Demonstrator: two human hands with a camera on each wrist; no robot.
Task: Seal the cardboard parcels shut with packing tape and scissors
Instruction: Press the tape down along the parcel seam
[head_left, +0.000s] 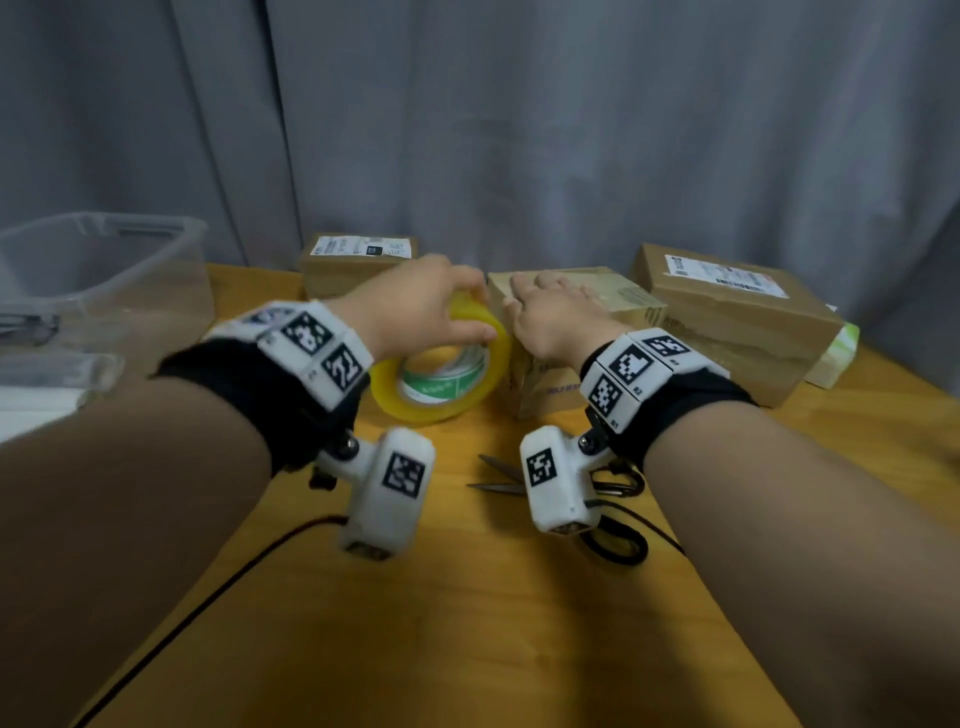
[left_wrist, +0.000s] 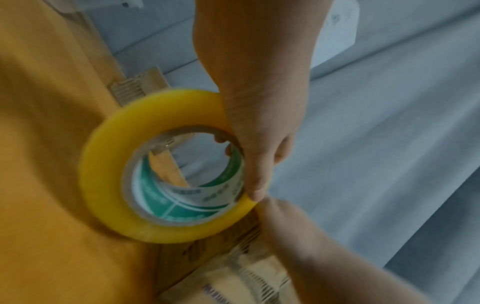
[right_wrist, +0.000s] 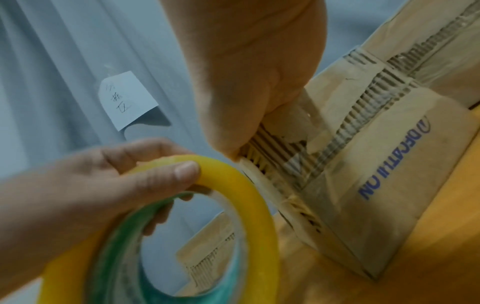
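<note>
A yellow tape roll (head_left: 441, 400) with a green-printed core stands on edge on the wooden table, right against the left side of the middle cardboard parcel (head_left: 626, 301). My left hand (head_left: 421, 306) grips the roll's top, thumb on the outer rim (right_wrist: 187, 169) and fingers inside the core (left_wrist: 221, 138). My right hand (head_left: 550, 312) lies flat on the parcel's top at its left edge, its heel pressed against the corrugated edge (right_wrist: 272, 144). Scissors (head_left: 498, 480) lie open on the table near me, their black handles partly hidden by the right wrist camera.
Two more parcels with labels stand at the back (head_left: 358, 265) and at the right (head_left: 727, 312). A clear plastic bin (head_left: 104, 270) stands at the left. A black cable (head_left: 208, 597) crosses the table. A grey curtain hangs behind.
</note>
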